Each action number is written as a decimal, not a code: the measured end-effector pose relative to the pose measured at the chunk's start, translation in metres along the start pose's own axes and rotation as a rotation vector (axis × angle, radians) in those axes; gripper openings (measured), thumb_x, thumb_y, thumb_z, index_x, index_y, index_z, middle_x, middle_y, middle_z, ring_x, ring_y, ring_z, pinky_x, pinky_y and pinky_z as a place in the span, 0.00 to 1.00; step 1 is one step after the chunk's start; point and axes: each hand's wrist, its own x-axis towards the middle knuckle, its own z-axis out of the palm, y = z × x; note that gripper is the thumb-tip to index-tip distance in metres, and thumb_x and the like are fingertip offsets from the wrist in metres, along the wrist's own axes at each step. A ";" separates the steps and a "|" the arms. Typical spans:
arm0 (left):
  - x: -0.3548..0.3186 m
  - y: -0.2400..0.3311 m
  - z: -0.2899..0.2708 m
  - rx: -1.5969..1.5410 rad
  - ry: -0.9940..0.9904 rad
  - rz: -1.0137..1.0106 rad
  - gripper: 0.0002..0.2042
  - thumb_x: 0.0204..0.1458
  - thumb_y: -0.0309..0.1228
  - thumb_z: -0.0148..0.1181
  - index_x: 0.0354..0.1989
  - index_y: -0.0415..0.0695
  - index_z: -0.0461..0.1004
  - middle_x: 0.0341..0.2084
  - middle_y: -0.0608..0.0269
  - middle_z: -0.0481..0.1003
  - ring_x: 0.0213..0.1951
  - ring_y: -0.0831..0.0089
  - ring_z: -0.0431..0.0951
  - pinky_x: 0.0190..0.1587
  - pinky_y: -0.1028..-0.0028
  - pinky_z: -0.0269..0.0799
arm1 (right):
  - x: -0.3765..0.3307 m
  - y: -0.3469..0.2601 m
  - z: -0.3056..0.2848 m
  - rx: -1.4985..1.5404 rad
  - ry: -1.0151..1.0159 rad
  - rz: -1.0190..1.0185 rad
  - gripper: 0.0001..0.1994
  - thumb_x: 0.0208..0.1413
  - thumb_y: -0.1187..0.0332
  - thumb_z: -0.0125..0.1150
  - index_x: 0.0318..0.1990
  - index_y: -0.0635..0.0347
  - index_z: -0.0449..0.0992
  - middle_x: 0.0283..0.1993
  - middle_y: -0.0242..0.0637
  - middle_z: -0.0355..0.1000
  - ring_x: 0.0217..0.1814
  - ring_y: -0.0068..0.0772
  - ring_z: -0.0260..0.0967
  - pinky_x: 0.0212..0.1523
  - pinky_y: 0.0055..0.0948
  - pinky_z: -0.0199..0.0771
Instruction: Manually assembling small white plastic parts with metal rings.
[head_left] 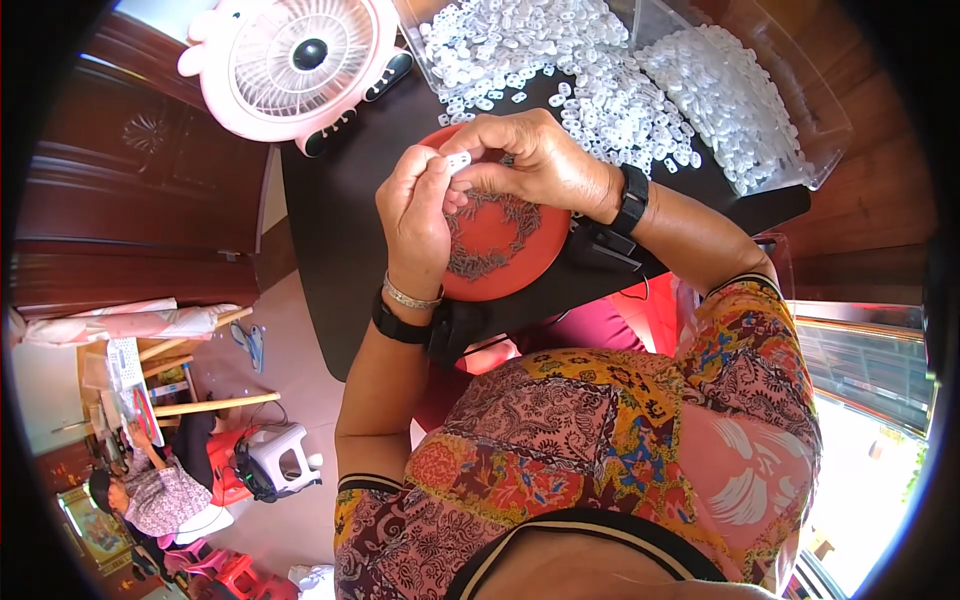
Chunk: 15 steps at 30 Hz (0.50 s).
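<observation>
Above the red plate (548, 243), both my hands meet around one small white oval plastic piece (458, 162) with holes in it. My left hand (415, 205) pinches that piece between thumb and fingers. From the other side, the thumb and forefinger of my right hand (535, 158) close in against its edge; anything between those fingertips is too small to make out. Many small grey screws (478, 262) lie scattered in a ring on the plate. Part of the plate is hidden behind my hands.
Heaps of similar white pieces (620, 110) spread across the dark table (335, 230) beyond my right hand. More fill a clear tray (825, 150) at the far right. A pink fan (310, 55) stands at the far left. Another person (170, 490) sits off to the left.
</observation>
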 end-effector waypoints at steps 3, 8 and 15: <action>0.003 -0.001 0.000 -0.018 -0.027 0.005 0.10 0.58 0.30 0.46 0.28 0.38 0.70 0.19 0.67 0.66 0.21 0.82 0.66 0.26 0.82 0.61 | -0.001 0.000 0.001 0.053 0.007 0.013 0.12 0.49 0.74 0.65 0.43 0.61 0.75 0.37 0.38 0.77 0.38 0.32 0.78 0.39 0.26 0.77; 0.001 0.001 -0.007 0.018 -0.015 -0.075 0.10 0.58 0.30 0.46 0.30 0.37 0.72 0.18 0.69 0.66 0.21 0.82 0.66 0.25 0.82 0.60 | 0.003 -0.007 0.000 0.010 -0.026 -0.006 0.11 0.50 0.74 0.65 0.42 0.63 0.75 0.40 0.42 0.76 0.41 0.39 0.77 0.41 0.30 0.76; 0.000 -0.002 -0.010 -0.028 0.010 -0.097 0.12 0.59 0.31 0.47 0.26 0.39 0.69 0.18 0.70 0.66 0.20 0.84 0.65 0.23 0.83 0.59 | 0.006 -0.017 -0.011 -0.222 0.075 -0.017 0.11 0.47 0.68 0.68 0.38 0.60 0.76 0.32 0.42 0.76 0.33 0.42 0.76 0.34 0.33 0.75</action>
